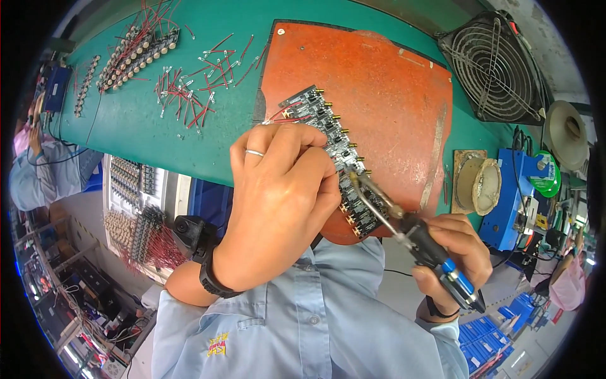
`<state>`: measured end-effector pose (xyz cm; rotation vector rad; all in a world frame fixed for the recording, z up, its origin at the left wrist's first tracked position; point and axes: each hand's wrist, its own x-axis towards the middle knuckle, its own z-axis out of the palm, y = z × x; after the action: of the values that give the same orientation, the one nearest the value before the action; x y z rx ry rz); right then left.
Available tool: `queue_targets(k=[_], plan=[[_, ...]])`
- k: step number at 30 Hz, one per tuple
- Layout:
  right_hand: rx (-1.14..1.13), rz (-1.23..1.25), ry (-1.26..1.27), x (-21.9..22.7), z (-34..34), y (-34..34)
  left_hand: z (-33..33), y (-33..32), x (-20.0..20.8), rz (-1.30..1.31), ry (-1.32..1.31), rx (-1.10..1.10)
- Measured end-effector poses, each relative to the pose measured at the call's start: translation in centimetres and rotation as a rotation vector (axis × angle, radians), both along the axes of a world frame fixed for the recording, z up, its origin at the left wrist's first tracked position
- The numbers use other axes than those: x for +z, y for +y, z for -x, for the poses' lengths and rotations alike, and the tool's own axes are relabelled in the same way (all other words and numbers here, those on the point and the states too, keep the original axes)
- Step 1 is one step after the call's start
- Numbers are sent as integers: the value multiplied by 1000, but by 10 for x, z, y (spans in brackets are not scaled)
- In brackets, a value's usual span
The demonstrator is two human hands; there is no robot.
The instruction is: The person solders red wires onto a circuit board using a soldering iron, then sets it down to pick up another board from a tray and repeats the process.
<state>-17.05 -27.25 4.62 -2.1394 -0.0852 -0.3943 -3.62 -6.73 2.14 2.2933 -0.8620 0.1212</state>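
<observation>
A dark strip of small circuit boards with gold connectors along its edge lies slantwise on the orange mat. Over its middle, my left hand has thumb and fingers pinched together; whatever is between them is hidden. Red wires run onto the strip just beyond those fingers. My right hand grips a soldering iron with a black and blue handle and a thin metal tube beside its shaft. The iron's tip end reaches the strip, close to my left fingertips; exact contact is too blurred to tell.
Loose red-wired small parts are scattered on the green table, with wired board strips behind. A fan stands far right, near a round pot and a blue box. A tray holds more strips at left.
</observation>
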Motion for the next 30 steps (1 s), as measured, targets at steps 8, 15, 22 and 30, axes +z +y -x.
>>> queue_targets(k=[8,15,22,30], plan=[[-178,-113,-104,-8,12,-4,-2,3,0,-2,-43,5],[-230,-228,-61,-15,10,3,-4,8,2,80,-22,-47],[-316,-250,-27,-19,10,-1,-68,42,-2,-8,-125,161],[-341,-293,-19,-15,7,7,-127,31,-38,-104,-209,253]])
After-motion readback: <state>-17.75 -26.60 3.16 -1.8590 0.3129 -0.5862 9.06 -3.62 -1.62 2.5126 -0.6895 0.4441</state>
